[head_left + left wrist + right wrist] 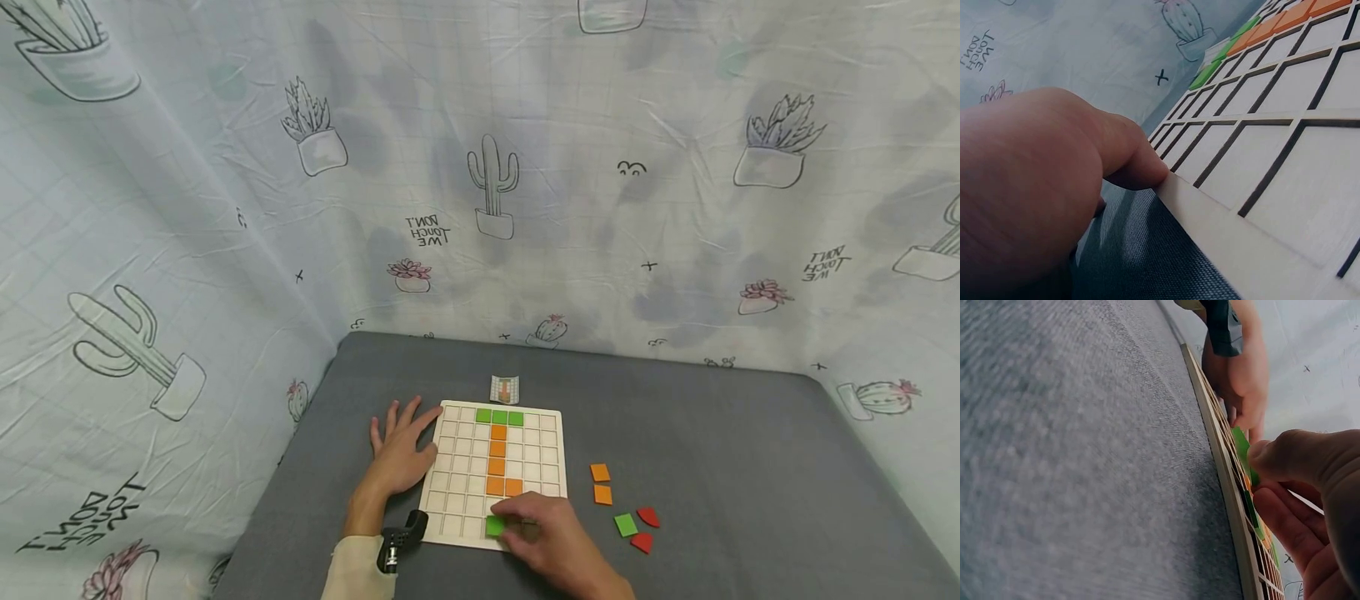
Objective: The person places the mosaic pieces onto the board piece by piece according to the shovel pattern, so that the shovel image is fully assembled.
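A pale wooden grid board (459, 454) lies on the dark table. Three green tiles (500, 417) fill part of its top row, with a column of orange tiles (497, 450) below and one more orange tile (513, 487) beside the lowest. My right hand (551, 533) pinches a green square tile (1241, 450) between thumb and fingers, tilted over the bottom row. Another green tile (1252, 512) sits on the board under the fingers, mostly hidden from above. My left hand (401, 458) rests beside the board's left edge, fingers spread, one fingertip touching the rim.
Right of the board lie two orange tiles (601, 483), a green tile (626, 524) and two red quarter-round pieces (648, 517). A small pattern card (505, 390) lies behind the board. A printed curtain (562, 208) hangs around the table.
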A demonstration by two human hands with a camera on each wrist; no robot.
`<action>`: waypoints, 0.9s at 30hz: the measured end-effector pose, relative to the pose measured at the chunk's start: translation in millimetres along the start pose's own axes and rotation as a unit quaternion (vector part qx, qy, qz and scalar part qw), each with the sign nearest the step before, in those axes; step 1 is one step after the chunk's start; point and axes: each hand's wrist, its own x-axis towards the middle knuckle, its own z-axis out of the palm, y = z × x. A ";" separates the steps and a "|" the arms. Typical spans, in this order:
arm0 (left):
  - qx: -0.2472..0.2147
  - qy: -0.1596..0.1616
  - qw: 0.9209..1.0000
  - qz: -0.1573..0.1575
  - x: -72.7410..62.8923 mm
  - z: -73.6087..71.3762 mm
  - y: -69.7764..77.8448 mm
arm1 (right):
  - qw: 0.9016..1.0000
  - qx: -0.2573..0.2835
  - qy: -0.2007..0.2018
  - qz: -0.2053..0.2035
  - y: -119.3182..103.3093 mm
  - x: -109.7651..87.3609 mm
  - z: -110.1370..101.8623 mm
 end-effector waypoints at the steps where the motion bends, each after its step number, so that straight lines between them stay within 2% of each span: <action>1: 0.000 0.000 1.000 0.000 0.2 0.1 -0.2 | 1.000 -0.004 -0.007 0.004 -0.6 0.2 -0.5; 13: 0.000 0.001 1.000 -0.001 0.0 0.4 0.6 | 0.998 -0.043 -0.048 0.013 -6.4 4.0 0.7; 23: 0.002 -0.001 1.000 -0.001 -0.5 1.4 0.3 | 0.997 -0.050 -0.049 0.023 -6.0 4.1 3.0; 27: 0.000 -0.002 1.000 0.000 0.0 1.1 -0.7 | 0.998 -0.046 -0.040 0.015 -4.3 2.9 3.6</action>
